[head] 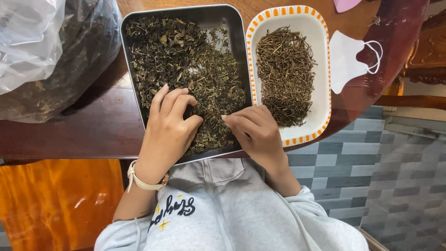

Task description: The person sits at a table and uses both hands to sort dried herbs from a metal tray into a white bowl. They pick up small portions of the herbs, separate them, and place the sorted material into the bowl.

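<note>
Hands over dried leaves [186, 60] in metal tray [183, 11]: left hand [169, 128] fingers curled, grip loose, resting on leaves; right hand [255, 132] pinched together beside white dish [320, 51] of stems [284, 74].

Clear crinkled plastic bag [28, 42] of dark dried leaves, upper left on brown wooden table [93, 130].

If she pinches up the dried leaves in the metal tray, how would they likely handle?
The dried leaves look curled and thin, so probably very light and brittle, crumbling under the fingers. Lying as loose flakes in the tray, they would likely scatter rather than lift together.
</note>
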